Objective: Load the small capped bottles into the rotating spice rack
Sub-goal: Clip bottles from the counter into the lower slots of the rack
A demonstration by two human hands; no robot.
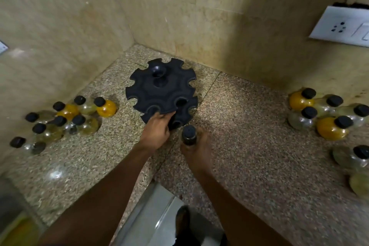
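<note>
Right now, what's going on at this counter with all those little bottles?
A person is loading a black spice rack that stands in the corner of a speckled counter. The left hand grips the rack's near edge, while the right hand holds one capped bottle upright just in front of it. The rack's slots that show look empty. More bottles wait in clusters at the left and the right.

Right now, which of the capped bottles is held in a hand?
The dark-capped bottle just in front of the rack, gripped by the right hand. All the others stand untouched in groups on the counter, far left and right.
</note>
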